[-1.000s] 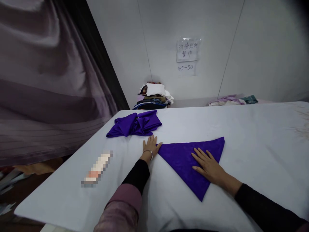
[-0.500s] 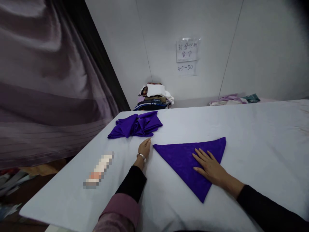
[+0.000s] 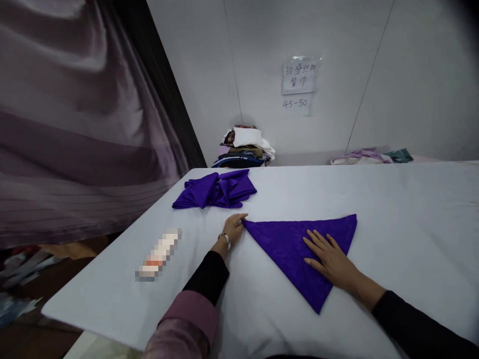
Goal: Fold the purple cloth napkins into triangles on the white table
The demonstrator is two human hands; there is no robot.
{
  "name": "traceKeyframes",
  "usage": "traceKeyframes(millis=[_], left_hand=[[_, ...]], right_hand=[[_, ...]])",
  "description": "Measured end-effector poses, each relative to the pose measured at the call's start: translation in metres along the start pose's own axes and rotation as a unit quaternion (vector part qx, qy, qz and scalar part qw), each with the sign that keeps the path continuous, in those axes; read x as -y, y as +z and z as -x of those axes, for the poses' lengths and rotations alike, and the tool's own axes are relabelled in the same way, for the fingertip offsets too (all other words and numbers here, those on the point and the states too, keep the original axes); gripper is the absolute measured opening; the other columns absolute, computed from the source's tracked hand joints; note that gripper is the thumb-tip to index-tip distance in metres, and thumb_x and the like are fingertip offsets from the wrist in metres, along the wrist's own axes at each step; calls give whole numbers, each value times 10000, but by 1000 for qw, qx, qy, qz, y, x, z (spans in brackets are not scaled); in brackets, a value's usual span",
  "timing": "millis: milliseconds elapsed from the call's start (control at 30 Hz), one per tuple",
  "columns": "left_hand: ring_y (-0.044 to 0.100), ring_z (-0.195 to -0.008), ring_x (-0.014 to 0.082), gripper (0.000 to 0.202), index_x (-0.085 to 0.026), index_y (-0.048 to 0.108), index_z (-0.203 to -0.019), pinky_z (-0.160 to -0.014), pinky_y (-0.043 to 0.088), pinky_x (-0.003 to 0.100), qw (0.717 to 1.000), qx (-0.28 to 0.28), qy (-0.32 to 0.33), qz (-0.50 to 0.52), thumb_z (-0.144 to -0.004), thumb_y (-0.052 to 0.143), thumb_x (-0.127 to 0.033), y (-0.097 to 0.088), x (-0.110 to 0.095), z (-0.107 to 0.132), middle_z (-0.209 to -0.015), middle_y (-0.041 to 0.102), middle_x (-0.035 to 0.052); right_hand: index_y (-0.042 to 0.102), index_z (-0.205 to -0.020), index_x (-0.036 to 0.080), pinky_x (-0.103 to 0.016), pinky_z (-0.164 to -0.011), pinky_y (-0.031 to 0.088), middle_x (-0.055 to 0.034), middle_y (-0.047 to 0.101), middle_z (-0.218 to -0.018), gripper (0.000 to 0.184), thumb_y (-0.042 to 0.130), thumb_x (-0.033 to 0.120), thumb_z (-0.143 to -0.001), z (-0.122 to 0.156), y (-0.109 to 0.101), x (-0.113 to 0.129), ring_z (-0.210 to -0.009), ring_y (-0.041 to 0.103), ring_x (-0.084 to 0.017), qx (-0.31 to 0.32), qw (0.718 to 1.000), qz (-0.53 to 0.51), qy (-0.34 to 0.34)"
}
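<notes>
A purple cloth napkin (image 3: 284, 244), folded into a triangle, lies flat on the white-covered table (image 3: 404, 209) with one point toward me. At its left corner, the fingertips of my left hand (image 3: 233, 229) are closed in a pinch on the tip of the cloth. My right hand (image 3: 331, 259) rests flat on the right half of the napkin, fingers spread, and covers part of it. Farther back to the left sits a loose heap of purple cloth (image 3: 213, 192), apart from both hands.
A long blurred-out item (image 3: 159, 257) lies on the table's left side. Behind the far edge stands a stack of folded clothes (image 3: 243, 149), with more cloth (image 3: 368, 156) to its right. A handwritten sign (image 3: 299, 82) hangs on the wall; a mauve curtain (image 3: 75, 124) drapes at left.
My left hand has moved from beside the napkin's left corner onto its tip, the fingers closing there. The right hand stays flat on the cloth. The whole view has shifted slightly.
</notes>
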State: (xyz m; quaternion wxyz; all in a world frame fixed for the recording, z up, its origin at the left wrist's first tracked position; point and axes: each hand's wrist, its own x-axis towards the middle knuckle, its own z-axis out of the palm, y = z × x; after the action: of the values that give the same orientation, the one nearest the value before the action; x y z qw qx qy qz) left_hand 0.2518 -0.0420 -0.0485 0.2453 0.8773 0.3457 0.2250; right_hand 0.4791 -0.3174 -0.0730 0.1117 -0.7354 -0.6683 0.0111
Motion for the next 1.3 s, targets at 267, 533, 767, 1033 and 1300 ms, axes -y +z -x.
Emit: traceKeyframes(millis=[267,533,767,1033,1300], left_hand=[[571,-972,174,447,-229,627,-1069,-940,428,324,999,-31,-31,15,-680,464,-81,3,6,-2,-947,645,2],[593,-931,165,367,-226,623,-1072,-907,440,327,999,-31,-8,17,-727,516,-163,4,13,-4,-920,658,-5],[598,-869,179,289,-218,662,-935,-885,439,347,998,-58,-17,-28,-708,496,-154,5,13,-7,-808,663,-7],[538,-1057,252,270,-185,630,-1003,-984,342,455,993,-90,21,-74,-787,477,-240,3,-23,3,-1007,660,76],[228,-1342,256,520,-237,370,-1342,-1081,139,551,941,164,274,-112,-878,425,-464,49,-121,52,-1437,346,70]], right_hand=[[288,-1408,245,-496,-1082,143,-58,228,-1477,628,271,602,-892,0,-4,2,-1360,150,-246,9,1000,6,2],[274,-1413,250,-520,-1071,146,-77,226,-1479,615,296,584,-897,0,-2,0,-1357,161,-259,1,1000,-15,-5],[257,-1418,257,-530,-1067,132,-82,200,-1487,611,310,574,-899,-1,-3,0,-1358,150,-271,8,1000,-30,-3],[272,-1415,246,-524,-1072,106,-94,205,-1485,628,305,591,-892,-3,-10,4,-1358,148,-278,18,998,-54,10],[265,-1419,198,-518,-1073,84,-128,192,-1485,676,339,595,-877,-6,-24,10,-1362,122,-282,38,996,-73,20]])
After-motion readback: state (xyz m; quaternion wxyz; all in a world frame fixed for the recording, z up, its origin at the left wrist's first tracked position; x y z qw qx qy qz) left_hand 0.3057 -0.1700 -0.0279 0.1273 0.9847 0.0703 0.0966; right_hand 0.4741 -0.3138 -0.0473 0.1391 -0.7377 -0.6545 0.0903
